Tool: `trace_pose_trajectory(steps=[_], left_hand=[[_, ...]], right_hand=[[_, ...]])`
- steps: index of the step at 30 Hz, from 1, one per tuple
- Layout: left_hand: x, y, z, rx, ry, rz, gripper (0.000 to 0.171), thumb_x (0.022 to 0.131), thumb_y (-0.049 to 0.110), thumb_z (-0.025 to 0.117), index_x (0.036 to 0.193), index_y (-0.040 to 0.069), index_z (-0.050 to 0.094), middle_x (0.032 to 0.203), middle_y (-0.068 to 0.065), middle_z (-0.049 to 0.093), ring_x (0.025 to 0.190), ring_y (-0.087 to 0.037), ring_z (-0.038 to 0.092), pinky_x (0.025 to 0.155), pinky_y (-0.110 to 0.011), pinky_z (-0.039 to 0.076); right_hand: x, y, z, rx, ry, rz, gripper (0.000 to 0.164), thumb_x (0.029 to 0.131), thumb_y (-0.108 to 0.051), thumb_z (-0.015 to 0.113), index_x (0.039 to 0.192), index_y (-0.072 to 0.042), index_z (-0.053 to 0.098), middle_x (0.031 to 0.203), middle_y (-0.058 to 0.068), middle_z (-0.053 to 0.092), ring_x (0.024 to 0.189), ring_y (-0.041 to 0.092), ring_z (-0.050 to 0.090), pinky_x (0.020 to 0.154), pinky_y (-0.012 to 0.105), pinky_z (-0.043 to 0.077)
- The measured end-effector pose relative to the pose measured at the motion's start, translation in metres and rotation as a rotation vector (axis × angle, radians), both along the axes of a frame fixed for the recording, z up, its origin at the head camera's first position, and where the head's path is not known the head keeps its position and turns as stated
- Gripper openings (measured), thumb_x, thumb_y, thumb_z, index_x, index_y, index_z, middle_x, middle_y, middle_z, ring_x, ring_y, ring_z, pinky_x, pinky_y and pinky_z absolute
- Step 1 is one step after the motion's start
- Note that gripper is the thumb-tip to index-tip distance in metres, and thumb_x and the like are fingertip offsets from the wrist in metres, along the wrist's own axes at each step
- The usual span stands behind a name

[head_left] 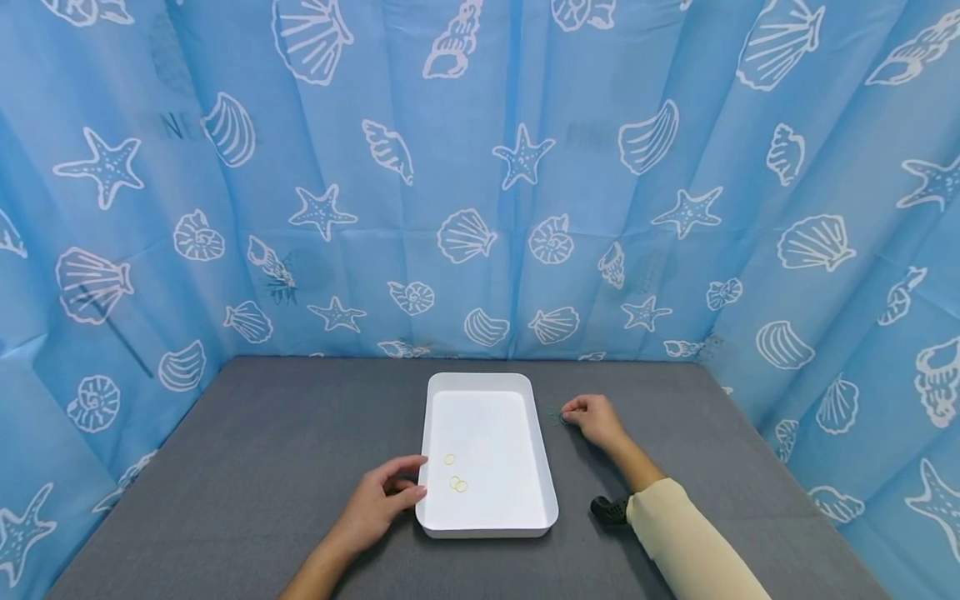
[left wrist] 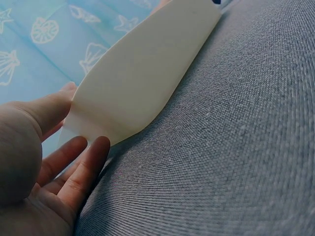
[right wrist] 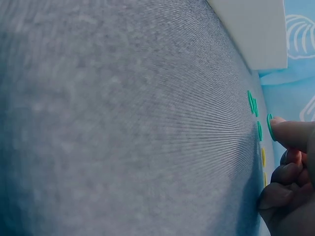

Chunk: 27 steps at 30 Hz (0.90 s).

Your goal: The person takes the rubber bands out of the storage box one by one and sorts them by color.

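Here, left hand point(head_left: 378, 502), fingers relaxed, against smooth round-cornered tray point(head_left: 498, 446), right hand point(head_left: 597, 420) pinching thin green ring point(right wrist: 270, 127), woven cloth point(head_left: 300, 467).

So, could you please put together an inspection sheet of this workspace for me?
Surface: grey cloth, spread beneath the tray.
Job's things: white tray holding three thin yellow rings; on the cloth to its right, three loose green rings and at least two other yellow rings.
Clutter: nothing seen.
Left hand: fingers touch the tray's left side.
Right hand: pinches one green ring; a black device sits at that wrist.
Cables: nothing seen.
Surroundings: blue curtain printed with white shells and starfish.
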<state>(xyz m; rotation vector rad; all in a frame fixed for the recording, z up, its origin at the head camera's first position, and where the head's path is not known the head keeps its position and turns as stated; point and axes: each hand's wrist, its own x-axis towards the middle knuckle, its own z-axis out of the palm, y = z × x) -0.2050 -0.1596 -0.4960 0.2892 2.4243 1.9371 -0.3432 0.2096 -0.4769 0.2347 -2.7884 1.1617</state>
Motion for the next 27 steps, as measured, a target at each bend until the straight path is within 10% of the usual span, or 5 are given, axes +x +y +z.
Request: trace_pose_trajectory(steps=[27], left_hand=[[-0.0005, -0.0003, -0.0015, -0.016, 0.001, 0.005, 0.043, 0.086, 0.014, 0.075, 0.126, 0.006, 0.062, 0.114, -0.016, 0.061, 0.089, -0.023, 0.062, 0.071, -0.027, 0.049]], right_hand=[[-0.0013, -0.0033, -0.0028, 0.08, -0.008, -0.055, 0.005, 0.087, -0.007, 0.071, 0.085, -0.003, 0.074, 0.085, 0.008, 0.07, 0.077, 0.023, 0.059, 0.073, 0.04, 0.044]])
